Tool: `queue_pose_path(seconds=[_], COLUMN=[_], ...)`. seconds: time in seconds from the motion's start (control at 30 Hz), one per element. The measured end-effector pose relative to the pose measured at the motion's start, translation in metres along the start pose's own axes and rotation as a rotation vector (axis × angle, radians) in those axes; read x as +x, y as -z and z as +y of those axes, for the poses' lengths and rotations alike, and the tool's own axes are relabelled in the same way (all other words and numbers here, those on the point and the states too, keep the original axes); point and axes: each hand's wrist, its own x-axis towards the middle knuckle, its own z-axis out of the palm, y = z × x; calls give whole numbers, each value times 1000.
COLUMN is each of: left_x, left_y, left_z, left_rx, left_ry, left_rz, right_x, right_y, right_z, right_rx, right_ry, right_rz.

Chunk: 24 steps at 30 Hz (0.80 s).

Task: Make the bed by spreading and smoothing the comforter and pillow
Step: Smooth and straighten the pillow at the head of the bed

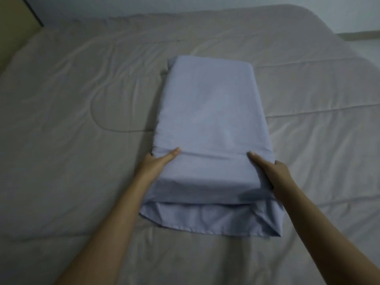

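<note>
While the pale blue pillow [213, 124] lies lengthwise on the beige comforter [82, 99], mid-bed, head view shows left hand [159, 162] and right hand [271, 171] clamped on its near side edges, thumbs on top, fingers hidden beneath. Loose pillowcase flap [207, 219] trails towards the person. Risk: dragging the pillow could rucks the comforter's existing creases; the slack flap may fold under.

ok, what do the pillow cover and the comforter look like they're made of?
Pillow cover: thin woven cloth, pale blue, matte; it creases finely and its loose open end lies flat. Probably cotton or a blend.
Comforter: beige padded fabric, slightly soft sheen; stitched quilting lines and puffy wrinkles suggest a filled, likely synthetic shell. The fibre itself can't be told.
</note>
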Motion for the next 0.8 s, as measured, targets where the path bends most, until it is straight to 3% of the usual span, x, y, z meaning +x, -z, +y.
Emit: queue_pose_path(seconds=[0.1,0.37,0.57,0.8], left_x=[-36,-155,-237,-266], left_y=[3,-11,-23,-28], left_z=[-23,-56,-105,-138], left_rx=[-170,-333,-332,-276], left_ry=[44,58,109,129], left_rz=[17,4,51,69], right_x=[-29,-103,-155,-177], right_y=[16,75,119,133], right_z=[16,48,90,132], right_rx=[25,-57,-98,-95], right_ry=[-51,16,-27,-41], right_rz=[-103,-102,-116,-83])
